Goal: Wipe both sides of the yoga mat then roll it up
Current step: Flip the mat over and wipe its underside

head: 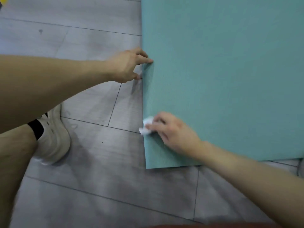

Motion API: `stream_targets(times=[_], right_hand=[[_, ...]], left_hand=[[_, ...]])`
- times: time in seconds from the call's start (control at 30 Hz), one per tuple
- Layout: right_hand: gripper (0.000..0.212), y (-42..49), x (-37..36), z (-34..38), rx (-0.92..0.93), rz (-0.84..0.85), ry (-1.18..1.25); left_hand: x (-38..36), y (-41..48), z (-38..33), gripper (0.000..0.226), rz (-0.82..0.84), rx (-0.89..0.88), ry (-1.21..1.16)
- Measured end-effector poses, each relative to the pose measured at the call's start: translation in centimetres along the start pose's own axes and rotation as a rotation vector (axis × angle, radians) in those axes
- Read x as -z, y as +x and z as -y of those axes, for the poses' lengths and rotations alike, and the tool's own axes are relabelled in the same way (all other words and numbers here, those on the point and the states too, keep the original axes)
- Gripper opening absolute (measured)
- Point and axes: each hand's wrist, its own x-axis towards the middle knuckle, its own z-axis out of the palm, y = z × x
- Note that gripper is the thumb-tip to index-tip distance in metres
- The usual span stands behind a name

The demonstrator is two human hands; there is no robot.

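At the far left a white shoe [52, 137] with a black sock [36, 127] stood on the grey floor [98, 186], well apart from the mat. To the right of it, the left hand [130, 66] reached to the long left edge of the green mat [230, 79]. Its fingers [148, 60] lay on the top of this edge and the thumb was lower, at the side of the edge, so the hand held the edge in a narrow pinch. The edge looked a little lifted there. If the thumb went fully under the mat, I could not tell.

Nearer to the person, on the same left edge, was a small white tissue [146, 126]. The right hand [171, 134] held it with bent fingers and pressed it on the surface of the mat, near the 1 corner of the mat that was visible at the bottom. The tissue came out a little over the edge, to the left of the fingers. This hand was a little blurred.

The mat lay flat and unrolled on the floor. It filled the right part of the view, and both hands were at its left side, with the tissue between the left hand and the near corner.
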Motion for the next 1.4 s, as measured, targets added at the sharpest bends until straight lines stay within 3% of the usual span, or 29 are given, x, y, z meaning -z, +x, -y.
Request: stream_targets(times=[0.13, 0.2, 0.4, 0.47, 0.53, 0.6, 0.7, 0.77, 0.97, 1.07, 1.17, 1.27, 1.4], right_hand=[[0.034, 11.2, 1.4, -3.0, -0.245, -0.161, -0.113], [0.032, 12.2, 1.3, -2.9, -0.33, -0.134, -0.124], [0.037, -2.0, -0.8, 1.9, 0.007, 0.089, -0.009], [0.033, -2.5, -0.4, 1.8, 0.049, 0.148, -0.004], [0.032, 1.8, 0.2, 0.5, 0.013, 0.107, -0.067], [0.032, 8.2, 1.1, -1.0, -0.111, 0.014, -0.159], [0.035, 13.8, 1.5, -2.6, -0.301, 0.008, -0.257], [0.034, 12.1, 0.6, -2.0, -0.294, 0.024, -0.257], [0.038, -4.3, -0.9, 3.4, -0.029, 0.123, 0.048], [0.035, -1.4, -0.6, 2.2, -0.033, 0.093, 0.014], [0.035, 7.6, 0.5, -1.3, -0.232, -0.062, -0.108], [0.036, 11.4, 0.9, -2.8, -0.384, -0.099, -0.148], [0.037, 2.8, -1.5, 1.6, -0.162, 0.0, -0.084]], left_hand=[[0.2, 0.0, 0.0, 0.069, 0.034, 0.021, 0.001], [0.4, 0.2, 0.3, 0.069, 0.071, -0.003, 0.045], [1.1, 0.4, 0.8, 0.067, 0.076, -0.043, 0.102], [1.1, 0.4, 0.9, 0.068, 0.074, -0.049, 0.103], [1.1, 0.4, 0.9, 0.07, 0.077, -0.05, 0.103], [1.2, 0.3, 0.9, 0.07, 0.095, -0.048, 0.122], [1.2, 0.1, 0.9, 0.065, 0.119, -0.058, 0.151], [1.3, 0.3, 0.8, 0.063, 0.119, -0.078, 0.15], [1.0, 0.7, 0.6, 0.05, 0.016, -0.029, -0.026], [0.2, 1.0, 0.3, 0.047, -0.035, 0.017, -0.097], [-0.1, 1.3, 0.0, 0.046, -0.059, 0.067, -0.145], [-0.3, 1.6, -0.1, 0.043, -0.054, 0.088, -0.13], [-0.1, 1.9, -0.2, 0.04, -0.054, 0.085, -0.122]])
